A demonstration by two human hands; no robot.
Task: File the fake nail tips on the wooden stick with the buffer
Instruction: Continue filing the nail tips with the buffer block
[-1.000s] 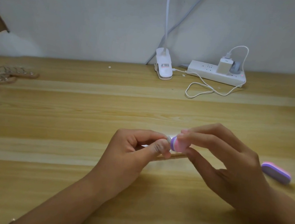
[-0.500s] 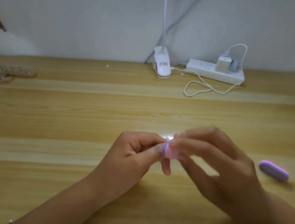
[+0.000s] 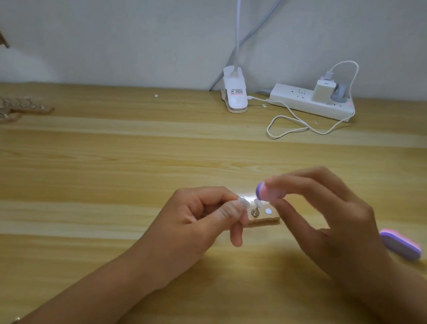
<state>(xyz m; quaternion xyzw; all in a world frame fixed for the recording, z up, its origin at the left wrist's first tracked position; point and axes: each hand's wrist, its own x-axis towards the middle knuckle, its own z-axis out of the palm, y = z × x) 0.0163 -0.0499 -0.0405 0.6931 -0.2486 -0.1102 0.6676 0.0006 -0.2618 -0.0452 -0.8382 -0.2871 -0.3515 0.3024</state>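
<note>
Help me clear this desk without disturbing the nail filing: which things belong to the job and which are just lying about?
In the job: left hand holding the wooden stick with its nail tips; right hand pinching the pink-and-purple buffer.
Lying about: second buffer on the table, clip lamp, power strip with charger and cable, more tip sticks at far left.

White clip lamp (image 3: 234,95) far centre on wooden surface (image 3: 99,175); white power strip (image 3: 312,106) to its right with charger (image 3: 324,90) plugged in, cable (image 3: 267,130) looped nearer.
</note>
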